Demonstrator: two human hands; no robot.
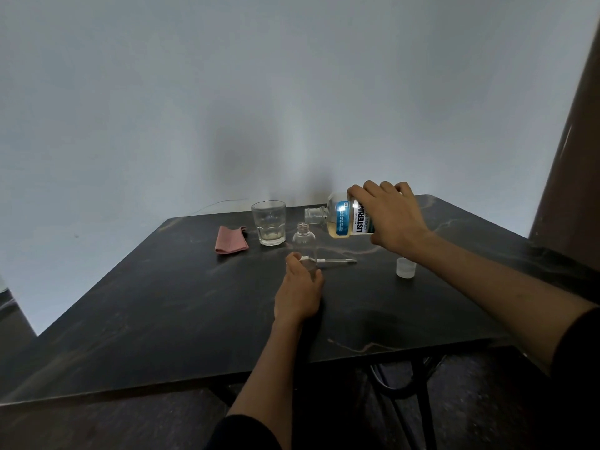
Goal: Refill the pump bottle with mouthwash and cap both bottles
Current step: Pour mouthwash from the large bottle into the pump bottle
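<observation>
Right hand (394, 219) grips tilted mouthwash bottle (344, 219), left hand (300, 289) wraps pump bottle (304, 246); wide mouth over narrow neck risks spilling.

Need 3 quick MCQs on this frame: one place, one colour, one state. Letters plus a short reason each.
1. Where is the loose white cap?
A. On the table right of the small bottle
B. Inside the glass
C. On the cloth

2. What colour is the folded cloth?
A. Green
B. Pink
C. Yellow

3. How is the mouthwash bottle held?
A. Upright and capped
B. Lying on the table
C. Tipped sideways, uncapped, neck towards the small bottle

Answers:
1 A: it stands on the table, under the right forearm.
2 B: it is pink, left of the glass.
3 C: the right hand tilts it; the left hand steadies the small bottle.
</observation>
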